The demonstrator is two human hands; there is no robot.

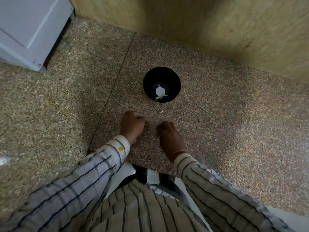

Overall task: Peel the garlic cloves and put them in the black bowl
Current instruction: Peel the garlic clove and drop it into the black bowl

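Striped shirt front [142,206], nearest the lens; striped sleeves run up from it to both hands.
White appliance [31,30]: far left, standing on the speckled stone counter [225,131].
Left hand [133,126]: on the counter, fingers curled into a loose fist. Whether it pinches anything cannot be told.
Black bowl [175,81]: upright, beyond the hands and well apart from both. A few pale peeled cloves [158,97] lie on its floor beside a round white patch, which may be glare or a mark.
Loose garlic clove [160,112]: on the counter just in front of the bowl, touching neither hand. Small pale crescent. Long axis seems to slant from lower left to upper right; too small to tell which end is the tip. Judged light and firm, slick once skinned, the paper brittle. Best pinched across the belly, with the skin started at the root end.
Right hand [168,133]: fingers bent down, tips at the counter. Anything held is hidden.
Wooden panel [217,30]: behind, along the back.
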